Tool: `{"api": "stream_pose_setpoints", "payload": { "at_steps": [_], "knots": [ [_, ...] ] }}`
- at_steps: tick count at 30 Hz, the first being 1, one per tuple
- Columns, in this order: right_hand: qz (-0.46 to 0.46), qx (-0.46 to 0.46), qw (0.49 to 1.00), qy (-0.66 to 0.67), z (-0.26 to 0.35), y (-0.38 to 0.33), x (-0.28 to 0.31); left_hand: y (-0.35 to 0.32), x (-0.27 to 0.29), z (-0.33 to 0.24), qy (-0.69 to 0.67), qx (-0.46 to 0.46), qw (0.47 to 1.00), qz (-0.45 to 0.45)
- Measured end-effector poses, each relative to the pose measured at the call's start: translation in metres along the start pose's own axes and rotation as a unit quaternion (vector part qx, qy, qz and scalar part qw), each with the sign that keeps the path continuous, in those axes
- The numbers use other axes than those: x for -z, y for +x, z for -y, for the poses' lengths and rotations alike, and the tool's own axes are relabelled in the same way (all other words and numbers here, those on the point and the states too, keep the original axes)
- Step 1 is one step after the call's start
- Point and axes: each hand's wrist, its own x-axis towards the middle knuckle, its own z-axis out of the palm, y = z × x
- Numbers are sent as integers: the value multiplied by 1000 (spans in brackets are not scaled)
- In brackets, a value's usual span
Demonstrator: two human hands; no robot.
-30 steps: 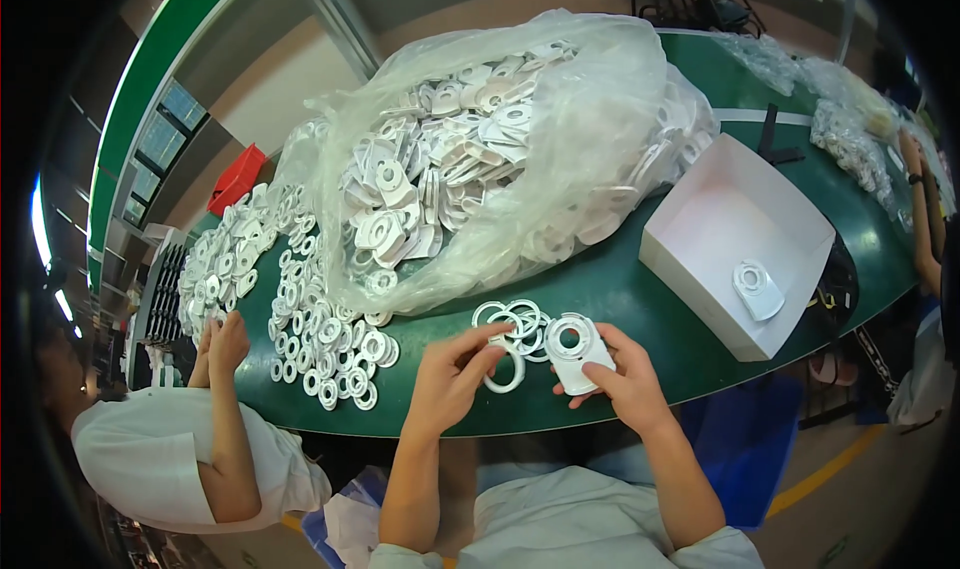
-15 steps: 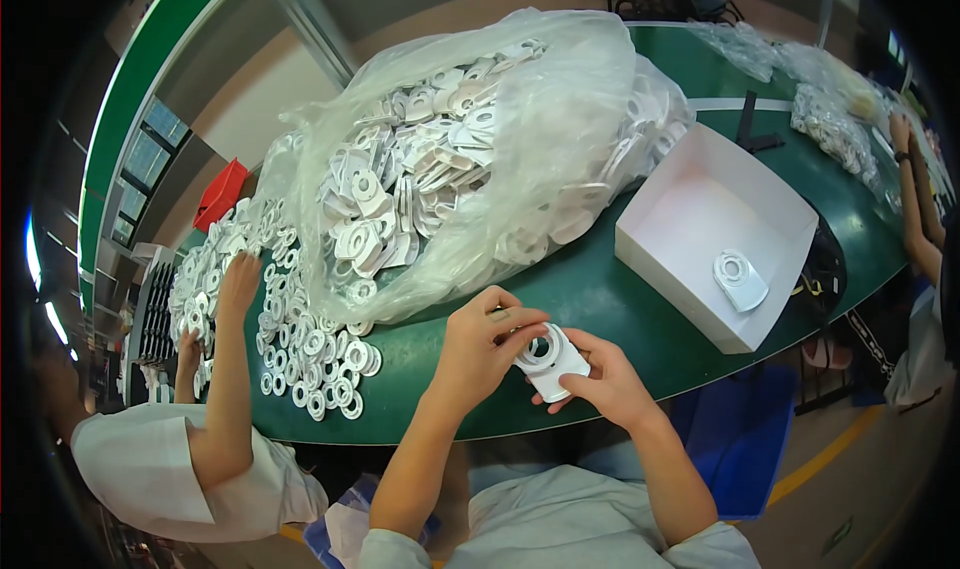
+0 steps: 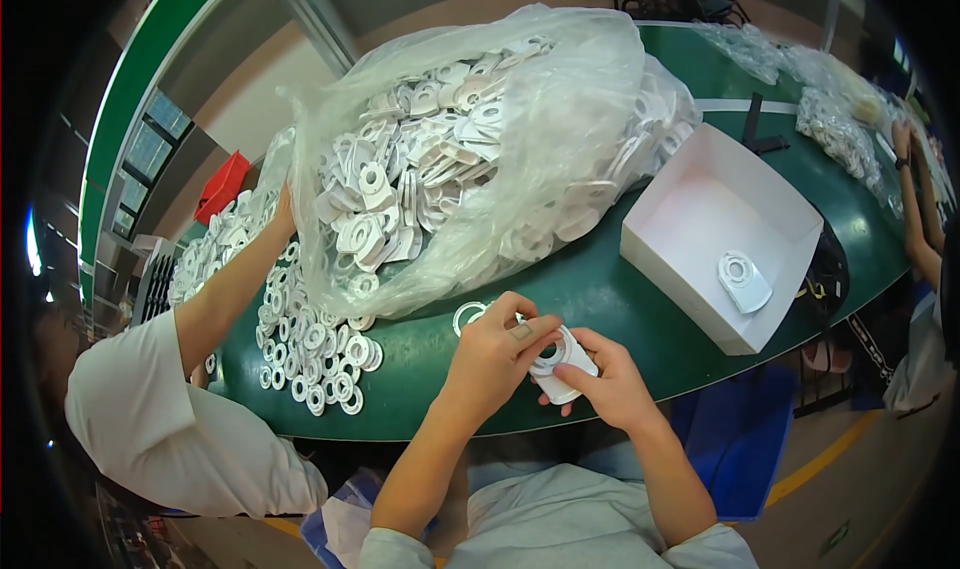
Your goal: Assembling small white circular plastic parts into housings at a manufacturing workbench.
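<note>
My right hand [image 3: 617,377] grips a white plastic part [image 3: 572,364] with a flat rounded body and a round collared opening, thumb on its face. At the collar, the bent fingers of my left hand [image 3: 490,359] are closed on the part's upper edge; their tips are partly hidden. A thin white ring [image 3: 467,317] shows just beyond my left knuckles; whether it lies on the table or is held, I cannot tell. A similar white part [image 3: 744,281] lies inside an open white box [image 3: 680,284] to the right.
A large clear plastic bag [image 3: 570,99] full of white parts covers the middle of the green table [image 3: 430,399]. Loose white rings [image 3: 318,354] lie in a heap at left, by a co-worker's arm [image 3: 235,279]. A red bin [image 3: 221,186] stands behind; a blue bin [image 3: 730,439] sits below the edge.
Both my hands and the held part have shifted slightly to the right. The thin ring now shows beyond my left hand. The co-worker's arm at left has reached farther toward the bag.
</note>
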Motion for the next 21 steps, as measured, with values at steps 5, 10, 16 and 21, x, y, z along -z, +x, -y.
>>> {"api": "stream_pose_setpoints", "payload": {
  "at_steps": [5, 10, 16, 21],
  "knots": [
    [-17, 32, 999, 23, -5, -2, 3, -1, 11, -2, -169, 94, 981, -33],
    [-32, 48, 998, 24, -4, -4, 2, -25, 14, 1, -301, 234, 923, -52],
    [-60, 71, 995, -42, -9, -4, -7, -41, -12, 0, -381, 240, 888, -91],
    [-71, 79, 991, -76, -8, -7, -8, -43, -18, 2, -373, 247, 889, -95]
  ]
}}
